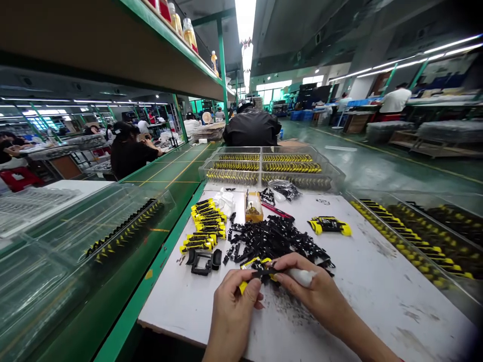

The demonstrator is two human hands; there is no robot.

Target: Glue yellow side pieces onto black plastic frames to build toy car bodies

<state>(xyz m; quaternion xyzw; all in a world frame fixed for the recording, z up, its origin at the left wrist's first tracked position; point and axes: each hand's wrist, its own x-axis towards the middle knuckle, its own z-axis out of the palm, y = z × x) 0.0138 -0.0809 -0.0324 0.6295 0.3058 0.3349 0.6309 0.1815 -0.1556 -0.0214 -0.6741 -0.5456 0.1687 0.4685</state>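
My left hand [236, 296] is closed on a yellow-and-black plastic part [243, 287], with thumb and index finger pinched at its side. Above the board, my right hand [311, 284] grips a tool with a rounded white handle [302, 276]. A dark strip [267, 273] spans the space between the two hands, across the part; whether it belongs to the tool is unclear. Just beyond the fingers lies a heap of small black plastic pieces [279, 236]. A row of yellow-and-black parts [207, 226] lies to the left, above some black frames [203, 262].
Another yellow-and-black part [330, 225] rests at the right of the white board [362, 301]. Clear trays hold rows of parts behind [260, 168], at right [415, 236] and at left [124, 226]. A small box [254, 213] and a red tool [277, 211] stand near the heap.
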